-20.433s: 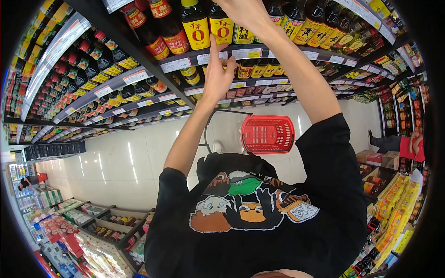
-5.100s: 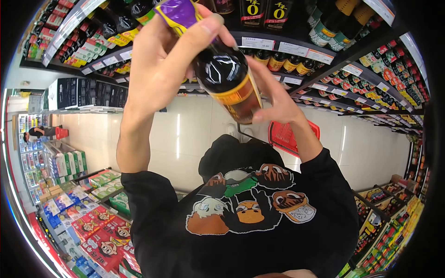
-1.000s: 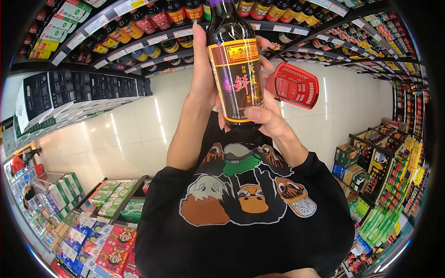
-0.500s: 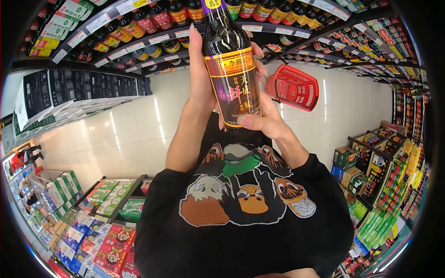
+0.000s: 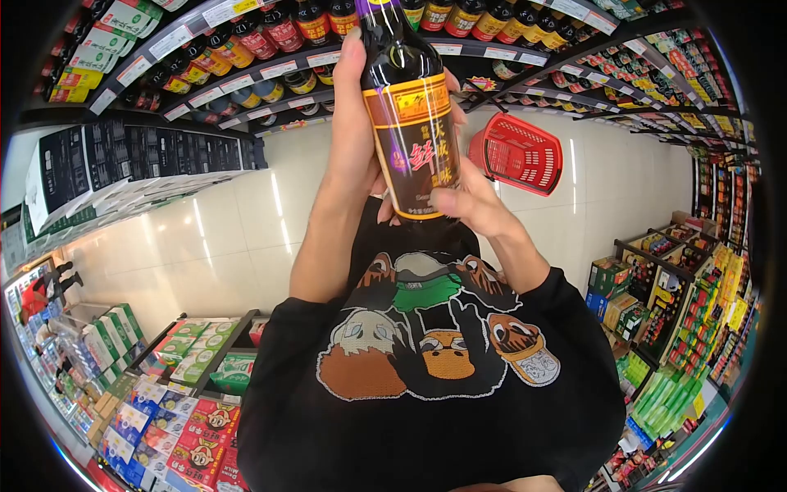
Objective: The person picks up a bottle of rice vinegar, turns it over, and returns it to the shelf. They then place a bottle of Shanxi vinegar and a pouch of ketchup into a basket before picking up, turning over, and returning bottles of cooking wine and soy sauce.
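A dark soy sauce bottle (image 5: 414,139) with a purple cap and a brown, orange-edged label is held up in front of my chest, its neck pointing to the shelves and its label facing me. My left hand (image 5: 354,123) is wrapped round the bottle's left side, with its thumb along the glass near the shoulder. On the other side, my right hand (image 5: 475,201) grips the lower part, its thumb pressed on the label's bottom corner. The bottle hides several fingers of both hands.
Ahead, a shelf (image 5: 303,61) carries rows of sauce bottles with price tags. A red shopping basket (image 5: 551,168) stands on the tiled floor (image 5: 238,213) to the right. Stacked cartons (image 5: 193,443) lie at lower left, and product racks (image 5: 656,271) line the right side.
The bottle has turned slightly in my hands, so its label faces a little more to the right. My right thumb has shifted up and right along the label's bottom edge.
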A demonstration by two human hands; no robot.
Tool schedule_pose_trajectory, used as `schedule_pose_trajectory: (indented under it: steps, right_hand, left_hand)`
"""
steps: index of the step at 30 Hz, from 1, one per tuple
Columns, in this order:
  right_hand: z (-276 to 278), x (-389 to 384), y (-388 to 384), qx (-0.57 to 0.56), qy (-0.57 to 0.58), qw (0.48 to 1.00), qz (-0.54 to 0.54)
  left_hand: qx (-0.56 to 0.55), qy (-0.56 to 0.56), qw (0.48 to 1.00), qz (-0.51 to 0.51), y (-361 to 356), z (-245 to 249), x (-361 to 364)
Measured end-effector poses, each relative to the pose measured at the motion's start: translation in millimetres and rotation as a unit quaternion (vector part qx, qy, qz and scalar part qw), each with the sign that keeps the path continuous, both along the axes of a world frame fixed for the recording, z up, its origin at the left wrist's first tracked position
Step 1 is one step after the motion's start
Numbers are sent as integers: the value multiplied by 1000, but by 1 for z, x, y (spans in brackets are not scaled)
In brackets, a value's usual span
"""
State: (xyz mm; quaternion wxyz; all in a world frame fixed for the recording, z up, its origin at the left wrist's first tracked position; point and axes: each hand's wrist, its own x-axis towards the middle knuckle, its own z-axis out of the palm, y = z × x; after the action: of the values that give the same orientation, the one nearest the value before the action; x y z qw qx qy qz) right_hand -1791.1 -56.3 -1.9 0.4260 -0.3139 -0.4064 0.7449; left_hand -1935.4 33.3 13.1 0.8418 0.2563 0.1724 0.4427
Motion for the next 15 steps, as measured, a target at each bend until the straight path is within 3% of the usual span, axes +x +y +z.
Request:
schedule_pose_trajectory:
  steps: [1,5,8,11,15]
  right_hand:
    - [0,2,1,1,0,1000,0]
    - [-5,12,6,40,-69,997,12]
    - [-4,16,6,59,-104,993,13]
    - [-6,19,5,2,-70,997,41]
    - [-2,12,6,19,-84,996,1]
  left_hand:
    - [20,77,997,17,1,3,0]
    - [64,180,977,91,2,9,6]
    - [93,197,970,106,0,8,7]
    - [93,197,970,110,-1,9,8]
    - [78,197,969,124,2,6,9]
